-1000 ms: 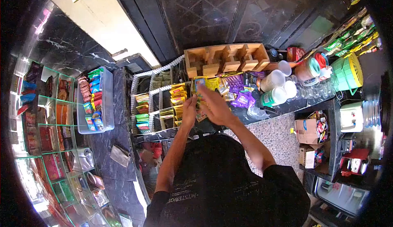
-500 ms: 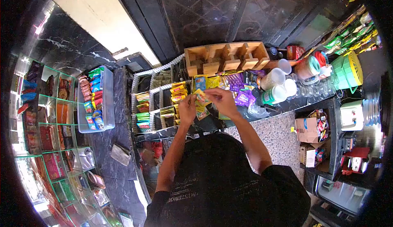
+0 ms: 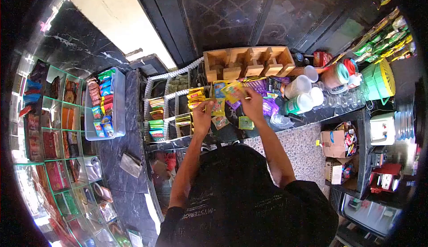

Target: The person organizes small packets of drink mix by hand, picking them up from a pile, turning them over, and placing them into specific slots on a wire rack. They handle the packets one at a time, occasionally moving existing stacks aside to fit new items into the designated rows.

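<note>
My left hand (image 3: 203,115) pinches a yellow-green sachet (image 3: 218,107) by its left edge, just right of the yellow sachets (image 3: 195,96) in the white-edged rack (image 3: 166,98). Another yellow sachet (image 3: 232,92) is gripped in my right hand (image 3: 252,105), slightly higher and to the right. Between and below the hands, a small picture sachet (image 3: 220,122) lies on the dark counter, with a yellow-green packet (image 3: 245,122) to its right. Purple packets (image 3: 269,107) lie right of my right hand.
Behind the sachets stands a wooden compartment box (image 3: 248,63). Jars (image 3: 298,86) and a green basket (image 3: 377,82) are at the right. A clear bin of packets (image 3: 105,104) sits at the left, beside glass shelves (image 3: 62,131). Open cartons (image 3: 334,142) are at lower right.
My hands have moved apart. The right one has lifted a yellow sachet up and right, while the left holds another. The packets on the counter below are more exposed.
</note>
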Tool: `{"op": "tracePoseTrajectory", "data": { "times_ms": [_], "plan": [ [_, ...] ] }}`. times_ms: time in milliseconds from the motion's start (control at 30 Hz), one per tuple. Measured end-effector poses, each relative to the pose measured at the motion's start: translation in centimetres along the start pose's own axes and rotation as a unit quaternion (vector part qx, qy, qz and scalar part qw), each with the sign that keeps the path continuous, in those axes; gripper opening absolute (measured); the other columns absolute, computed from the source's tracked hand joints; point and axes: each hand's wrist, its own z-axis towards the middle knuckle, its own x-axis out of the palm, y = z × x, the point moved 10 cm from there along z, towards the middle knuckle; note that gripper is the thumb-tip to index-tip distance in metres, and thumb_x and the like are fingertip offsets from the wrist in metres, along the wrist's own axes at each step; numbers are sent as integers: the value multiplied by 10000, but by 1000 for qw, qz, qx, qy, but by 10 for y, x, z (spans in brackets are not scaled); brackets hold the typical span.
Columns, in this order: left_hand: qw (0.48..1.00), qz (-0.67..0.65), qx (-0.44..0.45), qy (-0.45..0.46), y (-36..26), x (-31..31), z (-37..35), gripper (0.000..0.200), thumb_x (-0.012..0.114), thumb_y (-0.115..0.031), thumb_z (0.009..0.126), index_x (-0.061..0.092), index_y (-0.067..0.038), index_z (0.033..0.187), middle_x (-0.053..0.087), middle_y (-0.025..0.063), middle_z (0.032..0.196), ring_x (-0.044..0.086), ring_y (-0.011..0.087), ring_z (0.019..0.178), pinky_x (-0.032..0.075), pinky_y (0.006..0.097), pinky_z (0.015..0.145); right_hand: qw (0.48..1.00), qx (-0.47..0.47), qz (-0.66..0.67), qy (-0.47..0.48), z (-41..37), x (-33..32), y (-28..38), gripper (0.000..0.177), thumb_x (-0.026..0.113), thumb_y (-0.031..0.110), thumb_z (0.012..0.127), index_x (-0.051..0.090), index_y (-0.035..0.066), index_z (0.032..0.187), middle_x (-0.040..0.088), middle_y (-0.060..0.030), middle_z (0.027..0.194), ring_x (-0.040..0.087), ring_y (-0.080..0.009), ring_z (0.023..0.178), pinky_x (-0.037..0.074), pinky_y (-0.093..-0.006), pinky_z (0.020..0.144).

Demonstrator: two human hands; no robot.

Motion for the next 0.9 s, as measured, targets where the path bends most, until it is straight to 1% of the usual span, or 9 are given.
{"op": "tracePoseTrajectory", "data": {
  "times_ms": [33,133,333,400,467,533,633,767,900],
  "plan": [
    [1000,-11,25,5,-6,-1,0,255,632,-192,1000,710,25,1109,721,78,1037,637,122,922,510,278,824,999,11,24,-30,3,-15,3,327,718,305,932,709,11,1075,737,-130,881,713,-191,767,542,-329,657],
    [998,-51,18,15,-3,-4,4,293,622,-168,1001,643,18,1227,701,98,1115,634,138,992,499,295,873,982,-10,161,-97,4,-32,16,302,718,276,937,706,8,1076,738,-136,909,712,-160,810,534,-310,641],
    [980,-173,-97,15,-6,11,-4,370,554,-133,1026,500,4,1365,681,92,1119,626,149,1009,493,290,877,998,-29,3,48,-2,7,31,272,749,183,903,701,34,1125,725,-100,1010,672,-141,798,528,-305,676],
    [976,-175,-132,-5,-6,11,-5,333,547,-141,1032,527,12,1326,678,84,1102,621,140,991,492,283,863,992,-104,-54,55,-8,17,50,270,756,197,893,718,51,1117,691,-110,978,672,-193,770,532,-310,663],
    [969,-178,-169,-24,5,10,-5,302,539,-148,1037,554,20,1287,674,75,1086,616,131,972,490,275,850,991,-109,-64,40,-11,22,55,276,756,216,890,726,50,1108,650,-129,976,670,-236,769,538,-319,665],
    [993,-91,-37,64,-2,19,4,279,537,-178,1043,593,33,1216,671,69,1059,607,119,943,481,260,842,995,-84,-41,47,-12,27,55,348,734,303,899,716,30,1114,632,-174,1021,660,-279,752,540,-364,695],
    [995,-75,-47,50,7,11,3,294,533,-210,1049,616,45,1169,670,74,1047,596,114,932,473,258,840,990,-120,-65,46,-13,36,59,366,718,313,910,709,35,1148,624,-177,1028,657,-289,792,537,-386,723],
    [995,-71,-57,46,7,5,0,300,510,-209,1058,617,49,1168,670,75,1042,588,107,919,473,264,828,991,-84,-59,88,-15,52,54,378,704,313,920,700,41,1182,624,-192,1039,656,-310,820,531,-407,740],
    [997,-58,-42,9,11,-14,0,300,489,-196,1066,614,53,1179,670,70,1050,585,103,923,477,271,826,980,-166,-84,67,-13,65,58,369,700,305,924,698,52,1193,648,-205,996,672,-315,803,533,-408,731]
  ]
}}
